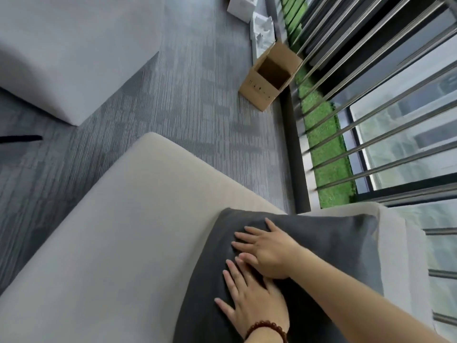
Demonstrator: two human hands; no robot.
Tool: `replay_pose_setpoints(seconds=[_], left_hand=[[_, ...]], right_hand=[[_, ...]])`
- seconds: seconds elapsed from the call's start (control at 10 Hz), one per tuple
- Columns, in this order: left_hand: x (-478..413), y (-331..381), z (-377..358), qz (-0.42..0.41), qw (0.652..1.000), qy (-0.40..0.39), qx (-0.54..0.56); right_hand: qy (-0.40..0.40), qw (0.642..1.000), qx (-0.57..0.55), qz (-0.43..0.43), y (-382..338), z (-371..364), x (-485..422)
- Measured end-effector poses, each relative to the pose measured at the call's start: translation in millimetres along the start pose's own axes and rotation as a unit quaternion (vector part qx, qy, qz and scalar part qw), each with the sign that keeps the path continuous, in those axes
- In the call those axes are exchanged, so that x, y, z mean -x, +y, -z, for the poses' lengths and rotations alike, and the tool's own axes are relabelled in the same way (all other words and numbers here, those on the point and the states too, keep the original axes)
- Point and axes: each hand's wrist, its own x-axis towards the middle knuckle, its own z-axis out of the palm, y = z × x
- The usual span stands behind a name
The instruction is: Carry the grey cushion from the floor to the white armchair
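The dark grey cushion (pixel 333 243) lies on the white armchair (pixel 123 243), against its right-hand side at the lower right of the head view. Both my hands rest flat on top of the cushion with fingers spread. My left hand (pixel 252 303), with a brown bead bracelet at the wrist, is nearer to me. My right hand (pixel 267 251) lies just beyond it and partly overlaps its fingers. Neither hand grips the fabric.
Grey carpet surrounds the armchair. An open cardboard box (pixel 270 75) stands by the window rail, with white foam packaging (pixel 262 28) behind it. Another pale upholstered seat (pixel 61 58) fills the upper left. A metal railing (pixel 371 95), a green turf strip (pixel 321 144) and glass run along the right.
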Motion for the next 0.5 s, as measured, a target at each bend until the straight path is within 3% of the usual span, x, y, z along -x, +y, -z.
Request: replay_pose_setpoints(seconds=[0.1, 0.2, 0.3, 0.4, 0.5], left_hand=[[0, -4, -11, -0.003, 1.000, -0.004, -0.001], [4, -24, -12, 0.011, 1.000, -0.001, -0.016], [8, -46, 3, 0.039, 0.999, -0.017, -0.032], [7, -58, 30, 0.073, 0.995, -0.032, -0.063], [3, -50, 63, -0.002, 0.998, -0.012, -0.064]], right_hand=[[0.013, 0.999, 0.031, -0.007, 11, -6, 2], [0.018, 0.996, 0.024, -0.087, 32, 3, 7], [-0.016, 0.973, 0.006, -0.230, 61, 20, 27], [-0.003, 0.947, -0.032, -0.320, 75, 39, 55], [0.130, 0.935, -0.160, -0.290, 71, 55, 70]])
